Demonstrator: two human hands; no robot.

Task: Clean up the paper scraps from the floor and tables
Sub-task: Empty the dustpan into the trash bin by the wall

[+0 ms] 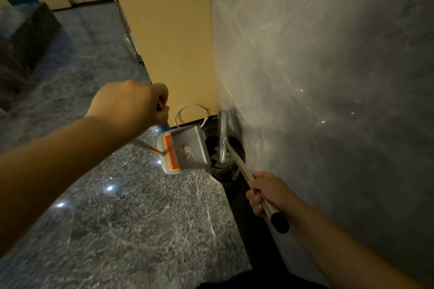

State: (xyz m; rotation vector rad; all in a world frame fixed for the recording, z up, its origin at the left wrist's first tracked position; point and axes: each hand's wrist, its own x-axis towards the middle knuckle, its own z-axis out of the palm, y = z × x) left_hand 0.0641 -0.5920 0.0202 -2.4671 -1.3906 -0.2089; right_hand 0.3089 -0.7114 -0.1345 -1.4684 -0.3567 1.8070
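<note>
My left hand (131, 103) grips the top of a dustpan handle and holds the grey dustpan (185, 150), with its orange comb teeth, tilted over a black bin (223, 166) in the corner by the wall. A pale scrap lies inside the pan. My right hand (267, 191) grips a metal broom pole (239, 166) with a black end cap. The broom head (223, 138) hangs blurred over the bin mouth, right beside the dustpan's lip.
A grey marble wall (328, 77) runs close along the right, meeting a yellow panel (169, 30) at the corner. Glossy dark marble floor (117, 218) stretches left. A dark blurred block (25, 49) stands at far left, metal chair legs (126, 26) behind the panel.
</note>
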